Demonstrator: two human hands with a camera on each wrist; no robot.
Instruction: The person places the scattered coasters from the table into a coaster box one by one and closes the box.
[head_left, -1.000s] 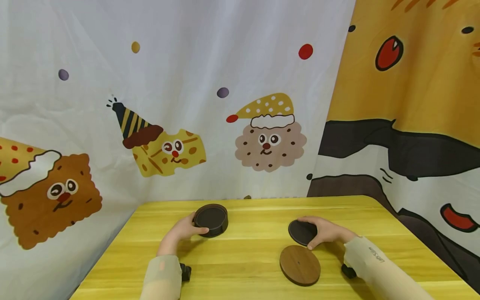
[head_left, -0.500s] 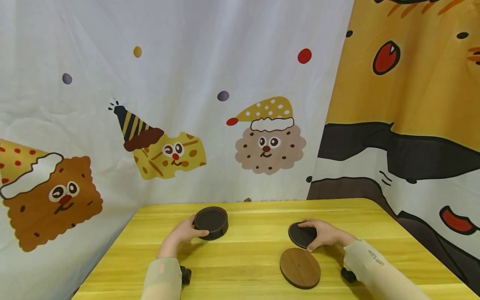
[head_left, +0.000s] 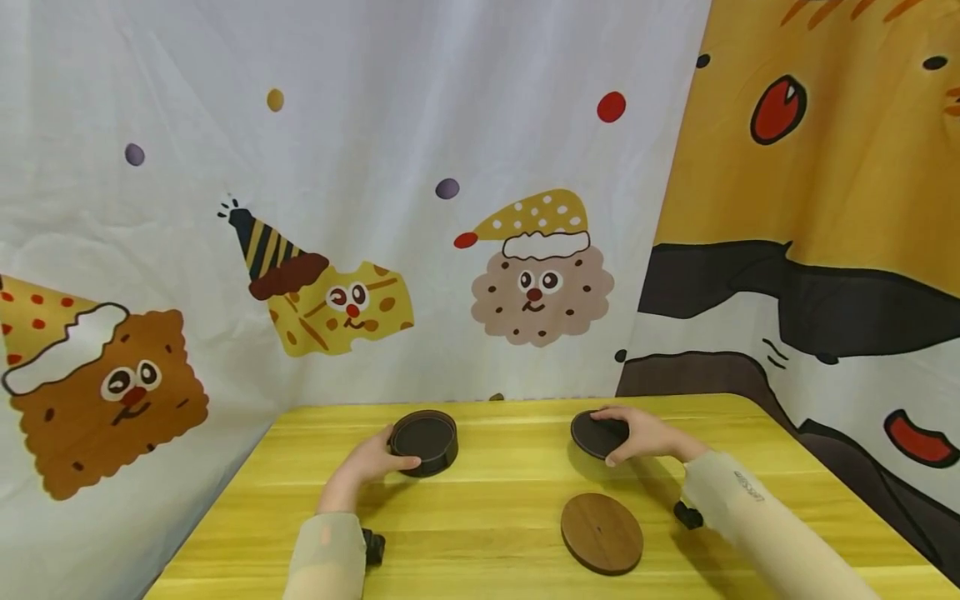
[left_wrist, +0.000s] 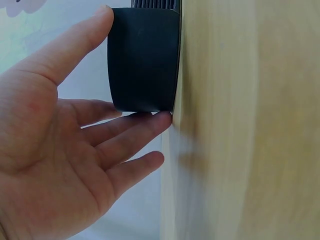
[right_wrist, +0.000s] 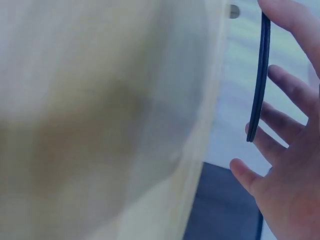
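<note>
A black round coaster holder [head_left: 449, 457] stands on the table at the left, with dark coasters [head_left: 422, 437] inside. My left hand [head_left: 367, 461] grips its near-left side, thumb on one side and fingers on the other. In the left wrist view, ridged edges of stacked coasters [left_wrist: 154, 3] show in the holder's opening. Over on the right, my right hand [head_left: 651, 435] pinches black round coasters [head_left: 592, 435] by the edge, raised off the tabletop. Edge-on in the right wrist view, they look like two thin layers [right_wrist: 258, 82] together. A round wooden coaster [head_left: 602, 533] lies nearer to me.
The yellow wood-grain table [head_left: 495, 500] carries all of these. Behind it hangs a white curtain [head_left: 420, 108] printed with cartoon snacks, close to the table's far edge. Dark straps or devices sit at both wrists.
My right hand has lifted the black coasters off the table and moved them slightly away from me, apart from the wooden coaster. The left hand and holder have stayed put.
</note>
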